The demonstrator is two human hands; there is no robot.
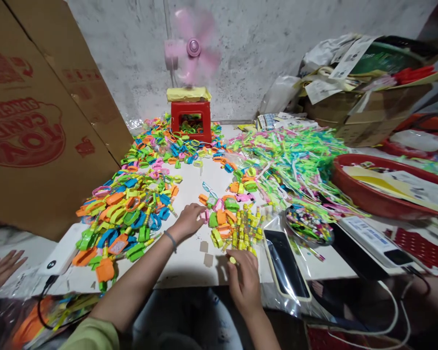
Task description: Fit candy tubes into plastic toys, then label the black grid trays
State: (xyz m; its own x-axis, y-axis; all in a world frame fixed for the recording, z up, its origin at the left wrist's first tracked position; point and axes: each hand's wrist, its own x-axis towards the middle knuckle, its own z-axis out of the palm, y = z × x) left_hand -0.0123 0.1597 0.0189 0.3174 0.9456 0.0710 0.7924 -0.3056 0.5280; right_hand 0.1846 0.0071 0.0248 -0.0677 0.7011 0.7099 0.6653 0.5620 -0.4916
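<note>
We are leaning our left hand (190, 221) over the white table (190, 265), its fingers lying close together and the tips touching a pink toy watch (205, 215); whether they are pinching it, we cannot tell. At five o'clock from that watch, our right hand (245, 277) is pinching a small yellow piece (232, 260) between thumb and forefinger. Just beyond the right hand, yellow tubes (244, 228) are lying in a pile, between three and four o'clock from the watch. From the same watch, a bright heap of toy watches (122, 214) is spreading at nine o'clock, a tangle of green and pink strands (288, 150) is sprawling at two, and a phone (286, 262) is lying at four. At twelve, a pink fan (193, 47) is spinning above a red stool (207, 121). Another person's hand (3, 270) is showing between eight and nine, fingers spread.
</note>
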